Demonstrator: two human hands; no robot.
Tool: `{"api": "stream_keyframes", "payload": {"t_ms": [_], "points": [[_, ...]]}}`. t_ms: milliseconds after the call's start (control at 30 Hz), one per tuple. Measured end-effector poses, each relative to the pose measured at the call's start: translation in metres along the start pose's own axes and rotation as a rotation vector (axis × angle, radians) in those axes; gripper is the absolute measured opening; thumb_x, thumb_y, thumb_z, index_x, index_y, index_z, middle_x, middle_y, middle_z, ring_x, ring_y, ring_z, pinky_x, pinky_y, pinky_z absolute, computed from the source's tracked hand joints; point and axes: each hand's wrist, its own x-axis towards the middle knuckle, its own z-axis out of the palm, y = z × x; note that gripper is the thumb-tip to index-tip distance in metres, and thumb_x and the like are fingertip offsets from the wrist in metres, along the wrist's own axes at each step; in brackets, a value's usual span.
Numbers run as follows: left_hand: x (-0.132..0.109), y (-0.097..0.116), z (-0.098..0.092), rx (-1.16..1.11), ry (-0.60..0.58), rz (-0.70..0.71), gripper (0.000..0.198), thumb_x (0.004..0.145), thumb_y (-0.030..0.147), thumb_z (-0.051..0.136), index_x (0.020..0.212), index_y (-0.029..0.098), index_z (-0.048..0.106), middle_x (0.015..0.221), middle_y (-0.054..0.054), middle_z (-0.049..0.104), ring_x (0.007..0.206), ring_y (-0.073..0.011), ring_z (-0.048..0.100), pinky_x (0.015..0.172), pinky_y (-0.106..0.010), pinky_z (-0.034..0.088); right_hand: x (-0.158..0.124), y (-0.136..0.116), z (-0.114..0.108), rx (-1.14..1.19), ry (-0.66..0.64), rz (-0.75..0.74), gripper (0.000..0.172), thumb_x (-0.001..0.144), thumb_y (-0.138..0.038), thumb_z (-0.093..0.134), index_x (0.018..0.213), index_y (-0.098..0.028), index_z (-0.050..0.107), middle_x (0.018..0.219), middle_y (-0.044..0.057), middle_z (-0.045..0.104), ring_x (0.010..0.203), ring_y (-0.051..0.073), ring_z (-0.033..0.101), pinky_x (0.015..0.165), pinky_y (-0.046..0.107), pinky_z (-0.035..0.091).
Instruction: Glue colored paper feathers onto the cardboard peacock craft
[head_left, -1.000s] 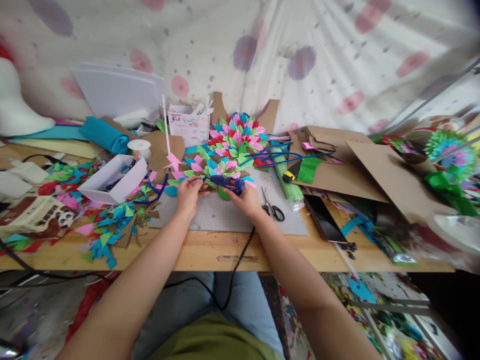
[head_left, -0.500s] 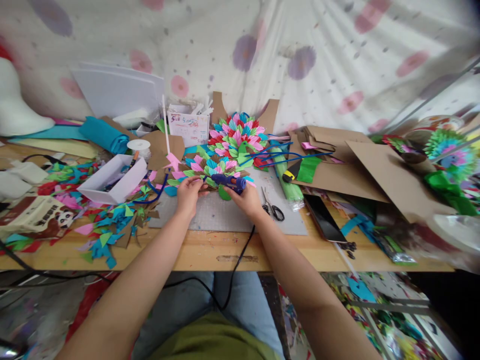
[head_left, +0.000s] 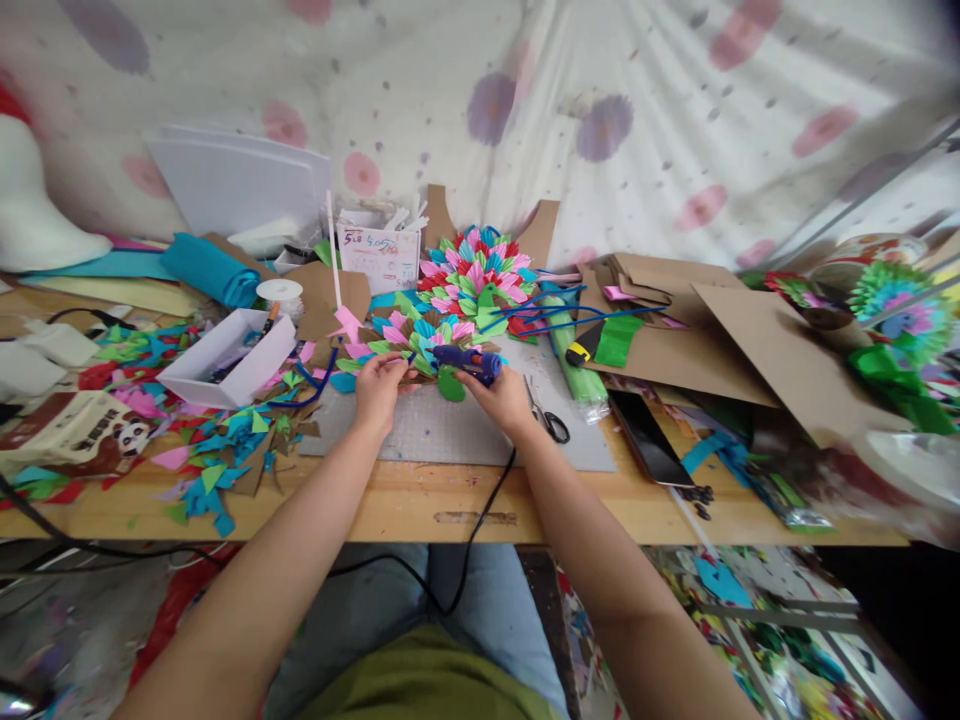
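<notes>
My right hand is closed around a blue glue gun, its nozzle pointing left toward my left hand. Its black cord trails off the table's front edge. My left hand pinches the near edge of a cardboard piece covered in folded paper petals, coloured pink, green and blue. A green paper petal lies between the two hands on the grey mat. Behind stands a larger petal-covered cardboard piece.
Scissors lie just right of my right hand, a black phone further right. A white tray and loose paper scraps sit left. Cardboard sheets pile up right. A flowered cloth hangs behind.
My right hand and the glue gun have shifted slightly to the right and up. My left hand stays on the petal piece.
</notes>
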Motion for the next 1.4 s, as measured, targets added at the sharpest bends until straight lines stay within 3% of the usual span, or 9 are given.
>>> {"api": "stream_keyframes", "payload": {"t_ms": [233,433,600,867,1000,1133,1200,1267,1400], "points": [[0.007,0.001,-0.003,0.004,0.081,0.03,0.018,0.064,0.015,0.063,0.08,0.014,0.056,0.069,-0.001,0.063,0.058,-0.0103,0.06,0.05,-0.022,0.049,0.016,0.039,-0.035,-0.039,0.225,0.337,0.048,0.072,-0.056,0.056,0.089,-0.013,0.069,0.079,0.012,0.07,0.078,0.027,0.064,0.065,0.031,0.046],[0.004,0.002,-0.001,0.039,0.044,0.037,0.02,0.063,0.015,0.063,0.081,0.014,0.056,0.068,-0.001,0.063,0.059,-0.012,0.061,0.05,-0.022,0.049,0.02,0.061,-0.053,-0.203,0.161,0.505,0.05,0.073,-0.055,0.057,0.097,-0.013,0.069,0.09,0.017,0.07,0.087,0.031,0.064,0.069,0.033,0.045],[0.0,0.0,-0.002,0.053,-0.042,0.001,0.025,0.061,0.015,0.066,0.084,0.014,0.057,0.071,-0.001,0.064,0.063,-0.0133,0.064,0.05,-0.022,0.05,0.019,0.067,-0.044,-0.22,0.139,0.504,0.048,0.075,-0.051,0.056,0.097,-0.011,0.069,0.092,0.019,0.069,0.088,0.03,0.064,0.07,0.033,0.045],[0.0,0.002,-0.002,0.041,-0.02,-0.039,0.023,0.063,0.013,0.066,0.084,0.014,0.057,0.071,-0.003,0.066,0.064,-0.0142,0.065,0.054,-0.024,0.051,0.018,0.07,-0.039,-0.275,0.161,0.502,0.048,0.074,-0.051,0.056,0.102,-0.013,0.064,0.094,0.017,0.068,0.092,0.031,0.061,0.077,0.038,0.044],[0.0,-0.002,-0.002,0.055,-0.037,-0.013,0.024,0.061,0.017,0.07,0.081,0.014,0.058,0.07,-0.002,0.064,0.062,-0.0137,0.065,0.052,-0.023,0.051,0.016,0.059,-0.044,-0.323,0.345,0.463,0.054,0.069,-0.047,0.063,0.111,-0.014,0.055,0.103,0.015,0.064,0.102,0.032,0.054,0.085,0.042,0.04],[-0.001,-0.005,-0.002,0.087,-0.059,0.009,0.024,0.061,0.017,0.07,0.081,0.013,0.058,0.069,-0.002,0.064,0.062,-0.0143,0.065,0.049,-0.023,0.051,0.013,0.036,-0.045,-0.369,0.537,0.246,0.048,0.073,-0.04,0.06,0.111,-0.013,0.053,0.112,0.015,0.059,0.11,0.031,0.047,0.093,0.043,0.033],[-0.001,-0.006,-0.002,0.101,-0.064,0.008,0.022,0.062,0.016,0.069,0.081,0.013,0.058,0.068,-0.002,0.064,0.063,-0.0146,0.065,0.049,-0.023,0.051,0.011,0.022,-0.037,-0.349,0.455,0.11,0.038,0.078,-0.04,0.056,0.106,-0.014,0.055,0.108,0.014,0.06,0.106,0.029,0.048,0.091,0.041,0.033],[-0.001,-0.005,-0.001,0.106,-0.067,0.005,0.021,0.063,0.015,0.069,0.081,0.014,0.058,0.068,-0.002,0.065,0.064,-0.015,0.065,0.05,-0.023,0.052,0.008,0.01,-0.022,-0.325,0.285,0.004,0.028,0.08,-0.041,0.053,0.096,-0.018,0.059,0.1,0.012,0.061,0.099,0.027,0.051,0.087,0.04,0.034],[-0.001,-0.006,-0.001,0.118,-0.064,0.004,0.024,0.061,0.013,0.07,0.081,0.014,0.058,0.069,-0.004,0.065,0.065,-0.0161,0.065,0.052,-0.026,0.052,0.0,-0.006,0.012,-0.382,0.041,-0.094,0.038,0.077,-0.053,0.056,0.093,-0.019,0.06,0.097,0.013,0.06,0.097,0.029,0.051,0.082,0.04,0.036]]}}
